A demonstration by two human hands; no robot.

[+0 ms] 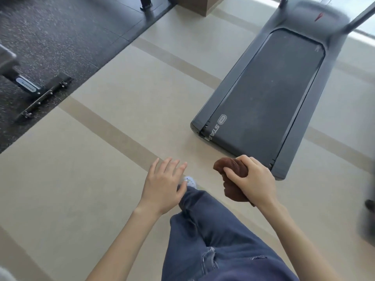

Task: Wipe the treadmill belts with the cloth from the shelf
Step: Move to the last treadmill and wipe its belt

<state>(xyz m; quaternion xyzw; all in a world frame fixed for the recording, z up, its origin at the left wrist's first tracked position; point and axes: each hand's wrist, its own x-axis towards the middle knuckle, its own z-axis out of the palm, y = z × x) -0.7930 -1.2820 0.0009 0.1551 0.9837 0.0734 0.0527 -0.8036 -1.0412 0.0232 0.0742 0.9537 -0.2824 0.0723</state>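
Treadmill (263, 94) edge reads "STA…" | right hand (253, 179) grips brown cloth (224, 167) | left hand (164, 185) spread, empty

Bright, soft daylight here, seems to come from the top right, where the strip past the dark grey flat treadmill (263, 94) blows out to white glare. Shadows are faint. The treadmill's far hood and the frame's right edge are smeared with motion blur, and the wide lens bends the beige striped floor (101, 159).
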